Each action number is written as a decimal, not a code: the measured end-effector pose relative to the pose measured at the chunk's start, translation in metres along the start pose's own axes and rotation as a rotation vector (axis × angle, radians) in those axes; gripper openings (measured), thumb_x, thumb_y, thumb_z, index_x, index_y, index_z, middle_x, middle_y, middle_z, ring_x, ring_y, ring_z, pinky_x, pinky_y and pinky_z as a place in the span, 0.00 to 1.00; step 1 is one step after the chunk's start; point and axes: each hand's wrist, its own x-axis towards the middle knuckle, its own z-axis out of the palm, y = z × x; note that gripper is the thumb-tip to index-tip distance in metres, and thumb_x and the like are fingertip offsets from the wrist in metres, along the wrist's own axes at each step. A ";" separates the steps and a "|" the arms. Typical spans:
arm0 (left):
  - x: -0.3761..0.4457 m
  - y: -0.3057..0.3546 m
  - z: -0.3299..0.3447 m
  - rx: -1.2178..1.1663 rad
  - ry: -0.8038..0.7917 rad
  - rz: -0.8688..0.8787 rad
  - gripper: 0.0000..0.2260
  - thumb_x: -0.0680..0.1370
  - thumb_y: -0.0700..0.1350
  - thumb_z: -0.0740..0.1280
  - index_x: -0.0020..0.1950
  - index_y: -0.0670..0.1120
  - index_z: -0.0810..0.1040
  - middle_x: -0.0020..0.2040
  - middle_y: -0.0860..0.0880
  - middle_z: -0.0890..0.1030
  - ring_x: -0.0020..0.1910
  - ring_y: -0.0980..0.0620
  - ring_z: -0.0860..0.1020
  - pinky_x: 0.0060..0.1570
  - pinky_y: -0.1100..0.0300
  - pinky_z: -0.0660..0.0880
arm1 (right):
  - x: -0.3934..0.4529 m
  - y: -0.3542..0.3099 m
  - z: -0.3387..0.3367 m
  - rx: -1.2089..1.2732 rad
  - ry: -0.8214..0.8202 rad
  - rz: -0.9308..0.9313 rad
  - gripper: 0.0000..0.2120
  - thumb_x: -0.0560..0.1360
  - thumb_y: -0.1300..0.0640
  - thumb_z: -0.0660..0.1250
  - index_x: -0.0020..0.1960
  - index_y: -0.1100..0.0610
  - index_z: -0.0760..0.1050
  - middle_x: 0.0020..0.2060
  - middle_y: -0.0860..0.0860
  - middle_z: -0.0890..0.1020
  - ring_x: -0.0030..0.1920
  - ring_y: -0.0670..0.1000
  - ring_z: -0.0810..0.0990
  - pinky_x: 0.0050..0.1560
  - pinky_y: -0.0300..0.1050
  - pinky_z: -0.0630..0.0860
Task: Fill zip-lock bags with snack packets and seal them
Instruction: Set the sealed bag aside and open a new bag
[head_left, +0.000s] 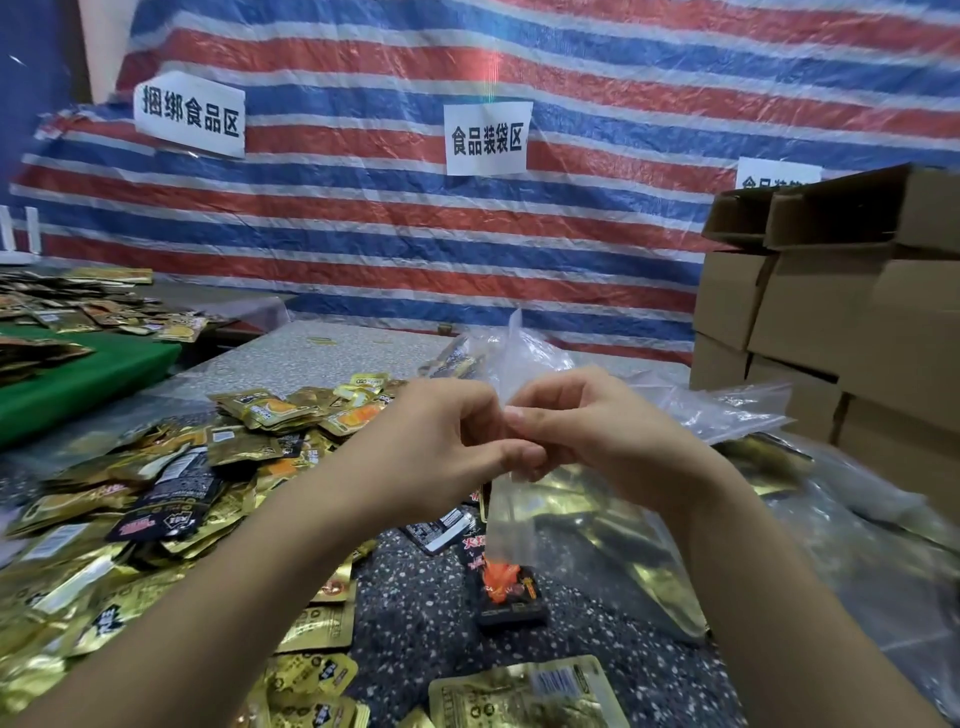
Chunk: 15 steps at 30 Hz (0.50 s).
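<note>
Head view: left hand (441, 441) and right hand (587, 431) raised together, fingers curled, pinching zip-lock bag (519, 499) above snack packets (156, 493).

A dark speckled table (431, 613) is covered left of a black-and-red packet (506, 592) by heaped gold snack packets (156, 499), while clear bags (727, 410) and stacked cardboard boxes (831, 322) are set to its right.

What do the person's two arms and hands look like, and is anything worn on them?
Both forearms are bare as far as the frame shows: no sleeves, gloves, watch or bracelet. The left hand and right hand show no rings, and the fingers have short, unpainted nails.
</note>
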 end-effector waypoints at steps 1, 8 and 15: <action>0.000 0.000 0.000 0.014 -0.008 -0.006 0.14 0.72 0.52 0.75 0.34 0.47 0.75 0.28 0.55 0.70 0.27 0.59 0.65 0.27 0.65 0.61 | 0.000 0.001 0.000 -0.002 -0.011 0.001 0.07 0.78 0.62 0.67 0.43 0.61 0.81 0.32 0.55 0.82 0.33 0.50 0.81 0.37 0.40 0.78; -0.001 0.000 -0.004 -0.067 -0.109 -0.053 0.13 0.76 0.46 0.72 0.33 0.46 0.77 0.29 0.49 0.74 0.29 0.52 0.69 0.31 0.55 0.66 | 0.001 0.006 -0.001 -0.005 -0.059 0.025 0.08 0.72 0.54 0.70 0.40 0.58 0.81 0.33 0.55 0.82 0.35 0.52 0.82 0.39 0.42 0.78; 0.003 -0.004 -0.017 -0.269 0.130 -0.258 0.13 0.82 0.46 0.64 0.41 0.44 0.81 0.30 0.45 0.81 0.31 0.48 0.75 0.32 0.54 0.74 | 0.007 0.005 -0.009 -0.014 0.368 0.053 0.14 0.76 0.65 0.67 0.31 0.58 0.76 0.24 0.53 0.76 0.25 0.50 0.76 0.29 0.42 0.72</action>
